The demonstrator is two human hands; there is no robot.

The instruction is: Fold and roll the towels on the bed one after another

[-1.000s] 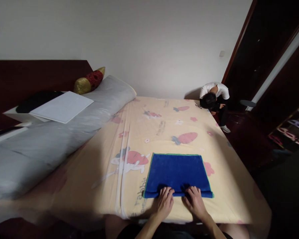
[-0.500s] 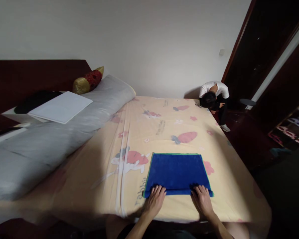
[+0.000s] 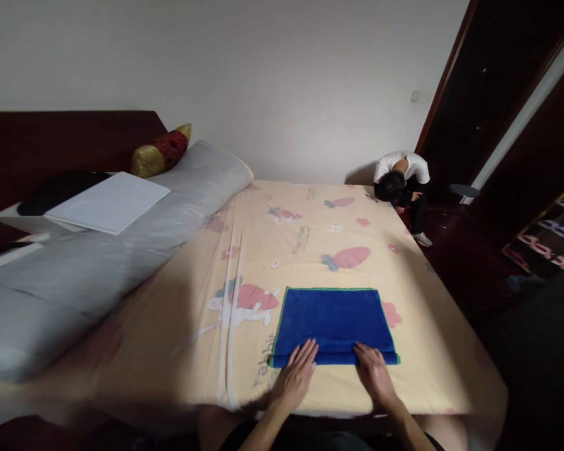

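Note:
A blue towel (image 3: 333, 316) with green edging lies spread on the bed, its near edge rolled into a narrow band. My left hand (image 3: 297, 371) rests on the left part of that roll, fingers stretched forward over it. On the right part lies my right hand (image 3: 373, 368), its fingers also laid out flat across the band. Both palms face down, and neither hand is wrapped round the cloth.
The bed (image 3: 216, 376) has a yellow sheet printed with carrots and rabbits. A grey rolled bedding bundle (image 3: 136, 250) lies left, with a white board (image 3: 110, 202) and a red-gold cushion (image 3: 162, 153). Far right, a person (image 3: 402, 181) sits bent over near a round stool (image 3: 464, 190).
My fingers have straightened from curling on the towel's rolled edge to lying flat over it. Both hands have shifted slightly inward. The view has moved a little.

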